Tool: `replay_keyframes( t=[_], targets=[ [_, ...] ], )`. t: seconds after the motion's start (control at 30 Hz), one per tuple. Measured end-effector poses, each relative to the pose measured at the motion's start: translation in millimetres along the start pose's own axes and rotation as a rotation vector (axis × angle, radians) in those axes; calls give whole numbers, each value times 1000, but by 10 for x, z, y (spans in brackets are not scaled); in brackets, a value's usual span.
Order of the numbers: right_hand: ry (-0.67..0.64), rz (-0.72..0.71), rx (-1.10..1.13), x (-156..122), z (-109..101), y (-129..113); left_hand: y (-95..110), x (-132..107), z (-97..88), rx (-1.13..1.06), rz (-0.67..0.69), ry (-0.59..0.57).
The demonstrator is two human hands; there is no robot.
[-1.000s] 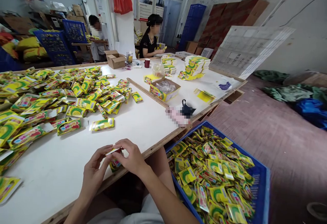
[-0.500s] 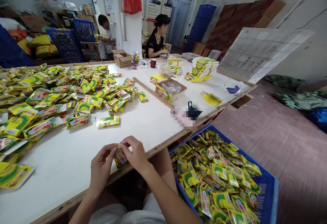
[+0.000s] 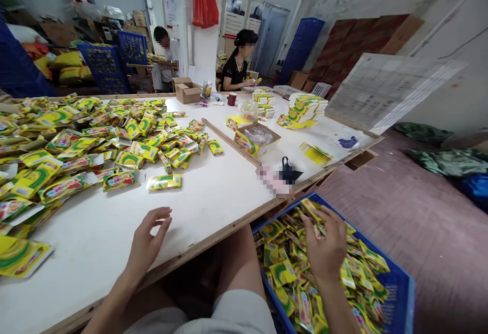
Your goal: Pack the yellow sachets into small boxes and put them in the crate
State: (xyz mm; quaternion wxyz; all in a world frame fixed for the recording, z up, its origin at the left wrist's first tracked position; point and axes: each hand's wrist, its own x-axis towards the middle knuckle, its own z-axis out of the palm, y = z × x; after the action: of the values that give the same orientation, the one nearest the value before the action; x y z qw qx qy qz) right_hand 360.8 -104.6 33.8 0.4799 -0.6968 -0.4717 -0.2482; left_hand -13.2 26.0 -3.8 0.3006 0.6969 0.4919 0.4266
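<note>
My left hand (image 3: 150, 234) hovers over the white table near its front edge, thumb and fingers apart with nothing between them. Off to the right, my right hand (image 3: 327, 240) is above the blue crate (image 3: 400, 298). A small yellow-and-green carton (image 3: 311, 209) shows at its fingertips, between thumb and fingers, partly covered by them. Many similar flat cartons (image 3: 284, 273) fill the crate below. On the table, a single carton (image 3: 164, 182) lies beyond my left hand, beside a large loose pile of cartons (image 3: 141, 150), some with end flaps open.
A wooden strip (image 3: 231, 142) crosses the table. To its right are an open box of clear plastic (image 3: 259, 138), a black mask (image 3: 290, 170) and stacked yellow cartons (image 3: 303, 108). Across the table sits a co-worker (image 3: 236, 69); another person (image 3: 164, 59) works farther back.
My hands have parted. The right hand has moved from the table edge to above the crate with the carton, while my left hand stays over the table, now empty. The view has tilted slightly upward.
</note>
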Motion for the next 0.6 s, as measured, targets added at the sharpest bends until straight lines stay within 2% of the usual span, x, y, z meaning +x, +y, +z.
replay_keyframes(
  t=[0.07, 0.17, 0.27, 0.4, 0.5, 0.6],
  targets=[
    [-82, 48, -97, -12, -116, 304, -97, 137, -17, 53, 33, -46],
    [-294, 105, -33, -280, -65, 402, -218, 439, -50, 212, 128, -53],
    [-458, 161, 123, -571, 119, 167, -327, 860, -112, 475, 155, -40],
    [-576, 165, 322, -676, 334, -325, -426, 1340, -167, 587, 139, -159],
    [-596, 160, 423, -639, 462, -632, -387, 1399, -127, 604, 150, -236],
    [-598, 130, 458, -577, 589, -895, -225, 1163, -51, 583, 209, -287]
  ],
)
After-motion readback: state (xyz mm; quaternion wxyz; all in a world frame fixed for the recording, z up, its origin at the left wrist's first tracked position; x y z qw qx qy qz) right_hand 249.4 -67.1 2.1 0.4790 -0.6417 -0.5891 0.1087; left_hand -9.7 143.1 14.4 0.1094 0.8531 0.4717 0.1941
